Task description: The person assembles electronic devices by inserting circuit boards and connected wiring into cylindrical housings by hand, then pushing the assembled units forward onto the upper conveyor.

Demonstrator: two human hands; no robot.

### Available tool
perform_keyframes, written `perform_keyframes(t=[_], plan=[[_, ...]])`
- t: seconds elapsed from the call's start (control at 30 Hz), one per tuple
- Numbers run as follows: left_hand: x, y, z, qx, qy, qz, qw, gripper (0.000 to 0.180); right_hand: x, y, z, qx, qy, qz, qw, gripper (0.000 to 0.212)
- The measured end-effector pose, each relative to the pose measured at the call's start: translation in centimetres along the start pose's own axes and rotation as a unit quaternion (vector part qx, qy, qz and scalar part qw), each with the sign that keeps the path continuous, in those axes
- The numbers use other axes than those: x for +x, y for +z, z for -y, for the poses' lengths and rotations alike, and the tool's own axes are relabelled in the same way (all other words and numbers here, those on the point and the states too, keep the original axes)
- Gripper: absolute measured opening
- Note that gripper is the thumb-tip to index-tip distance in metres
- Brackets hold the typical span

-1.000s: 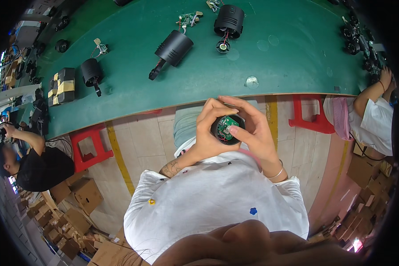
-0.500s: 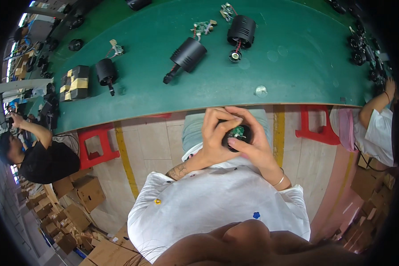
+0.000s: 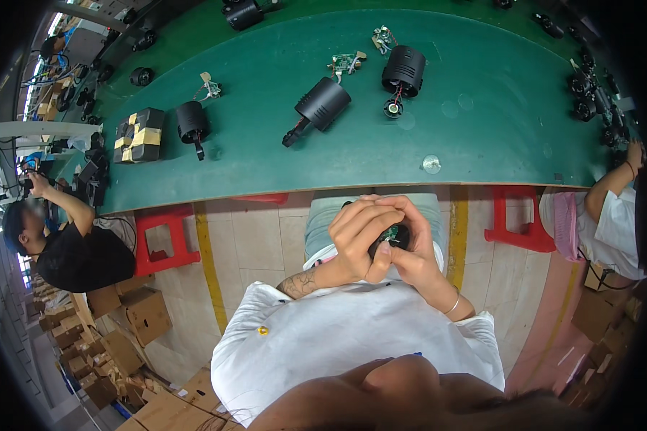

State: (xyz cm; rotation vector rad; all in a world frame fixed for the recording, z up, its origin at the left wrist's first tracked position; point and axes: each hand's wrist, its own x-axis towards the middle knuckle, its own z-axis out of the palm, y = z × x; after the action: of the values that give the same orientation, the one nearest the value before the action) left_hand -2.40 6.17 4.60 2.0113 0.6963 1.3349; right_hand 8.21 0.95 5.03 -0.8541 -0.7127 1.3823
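Note:
Over my lap, in front of the table edge, both hands close around a black cylindrical housing (image 3: 402,235). Its open end faces up and shows a green circuit board (image 3: 389,232) inside. My left hand (image 3: 361,238) wraps the left side with bent fingers. My right hand (image 3: 420,257) grips the right side, its thumb at the rim beside the board. Fingers cover much of the housing. On the green table (image 3: 259,158) beyond lie three similar black cylinders (image 3: 193,121), with circuit boards (image 3: 346,63) on wires at their far ends and small black parts at their near ends.
A black block with yellow tape (image 3: 140,136) sits at the table's left. Black parts (image 3: 589,104) crowd its right end. Red stools (image 3: 514,223) stand on both sides. One person (image 3: 83,248) works at left, another (image 3: 615,223) at right. Cardboard boxes (image 3: 147,316) fill the lower left.
The view has shifted, so the table appears slightly lower and to the right. My left thumb and fingers have moved over the housing's opening, covering more of it; both hands still hold it.

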Motion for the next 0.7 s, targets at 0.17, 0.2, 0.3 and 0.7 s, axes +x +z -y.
perform_keyframes(t=[0.17,0.2,0.3,0.7], plan=[[0.5,0.1,-0.1,-0.011,0.018,-0.017,1.0,0.039,0.2,0.2,-0.2,0.001,-0.026,0.003,1.0,0.063],[0.7,0.0,-0.1,-0.013,0.022,-0.02,0.999,0.04,0.2,0.2,0.0,0.002,-0.032,0.005,0.999,0.062],[1.2,-0.2,-0.4,-0.03,0.02,0.006,0.999,0.04,0.7,0.0,1.3,-0.017,-0.028,0.018,0.999,0.063],[18.1,-5.3,6.5,0.182,0.104,0.124,0.97,0.059,18.9,-12.2,16.4,-0.342,-0.175,-0.142,0.912,0.047]])
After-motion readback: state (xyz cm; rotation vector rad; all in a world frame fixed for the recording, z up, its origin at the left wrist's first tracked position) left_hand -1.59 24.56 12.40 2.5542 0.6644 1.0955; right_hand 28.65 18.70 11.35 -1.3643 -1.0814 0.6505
